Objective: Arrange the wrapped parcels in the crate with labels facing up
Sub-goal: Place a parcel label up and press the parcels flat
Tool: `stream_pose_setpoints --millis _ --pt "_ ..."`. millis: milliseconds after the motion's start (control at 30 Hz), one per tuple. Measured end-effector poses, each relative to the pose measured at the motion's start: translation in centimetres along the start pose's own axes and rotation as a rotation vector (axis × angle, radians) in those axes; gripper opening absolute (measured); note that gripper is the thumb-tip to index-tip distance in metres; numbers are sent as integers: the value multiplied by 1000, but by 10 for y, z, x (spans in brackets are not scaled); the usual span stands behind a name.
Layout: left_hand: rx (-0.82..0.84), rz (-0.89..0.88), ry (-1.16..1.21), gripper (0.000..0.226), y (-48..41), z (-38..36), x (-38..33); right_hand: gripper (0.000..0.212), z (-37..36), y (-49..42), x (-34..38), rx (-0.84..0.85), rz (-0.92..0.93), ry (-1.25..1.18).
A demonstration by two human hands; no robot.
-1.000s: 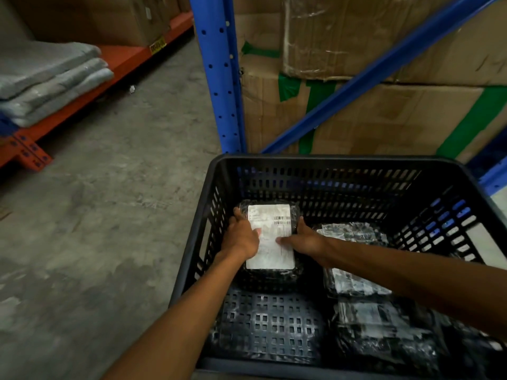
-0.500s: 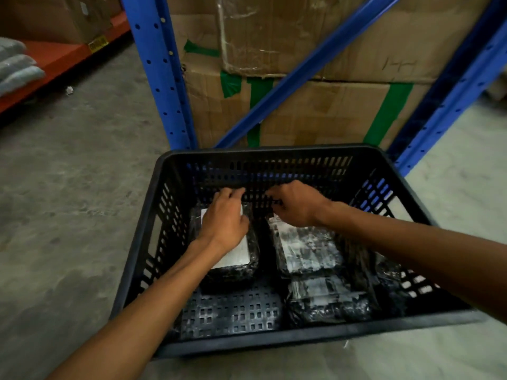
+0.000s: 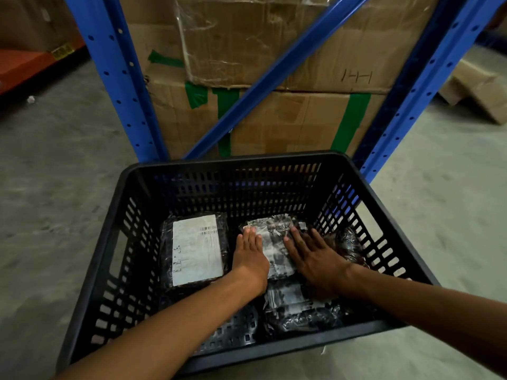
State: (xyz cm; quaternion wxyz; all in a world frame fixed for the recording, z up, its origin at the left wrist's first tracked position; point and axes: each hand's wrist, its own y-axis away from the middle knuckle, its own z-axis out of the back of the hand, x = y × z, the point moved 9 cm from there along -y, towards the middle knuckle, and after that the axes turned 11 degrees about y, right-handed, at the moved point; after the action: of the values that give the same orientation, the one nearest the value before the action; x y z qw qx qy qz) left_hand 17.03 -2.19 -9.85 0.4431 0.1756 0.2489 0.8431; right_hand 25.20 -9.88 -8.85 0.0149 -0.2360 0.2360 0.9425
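A black slatted crate (image 3: pixel 241 163) stands on the floor in front of me. At its back left lies a dark wrapped parcel (image 3: pixel 195 249) with a white label facing up. Right of it lies a second wrapped parcel (image 3: pixel 274 242), label up under crinkled film. My left hand (image 3: pixel 251 260) lies flat on that parcel's left edge and my right hand (image 3: pixel 315 260) lies flat on its right edge, fingers stretched out. A third parcel (image 3: pixel 293 305) lies nearer to me, label up. Another dark parcel (image 3: pixel 348 242) is partly hidden at the right wall.
Blue rack uprights (image 3: pixel 120 78) and a diagonal brace (image 3: pixel 277 75) stand just behind the crate, with taped cardboard boxes (image 3: pixel 288 119) stacked between them. An orange shelf (image 3: pixel 24 64) is at far left, a flattened carton (image 3: pixel 477 91) at far right. Concrete floor (image 3: pixel 55 187) surrounds the crate.
Both hands left the back-left parcel and the crate's far wall and came down flat onto the middle parcel. My view swung right and pulled back.
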Motion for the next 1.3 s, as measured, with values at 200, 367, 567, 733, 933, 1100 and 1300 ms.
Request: stream_pose_setpoints --millis 200,367,567,733,933,1100,1300 --pt "-182 -9 -64 80 -3 7 1 93 7 -5 -9 -23 1 -181" --pt "-104 -90 85 103 2 11 10 99 8 -11 -15 -10 17 -333" --pt "28 -293 689 76 24 61 47 57 56 5 -88 -206 -37 -1047" --pt "-145 -269 1393 56 46 110 98 44 85 7 -124 -160 -140 -1703" --pt "-214 169 2082 47 58 63 140 59 98 -30 -49 16 -308 -2131" --pt "-267 382 2149 40 74 17 154 35 101 -46 11 15 -317 -2088" --pt "-560 510 1716 38 77 6 199 45 122 -75 39 -48 -225 -2079"
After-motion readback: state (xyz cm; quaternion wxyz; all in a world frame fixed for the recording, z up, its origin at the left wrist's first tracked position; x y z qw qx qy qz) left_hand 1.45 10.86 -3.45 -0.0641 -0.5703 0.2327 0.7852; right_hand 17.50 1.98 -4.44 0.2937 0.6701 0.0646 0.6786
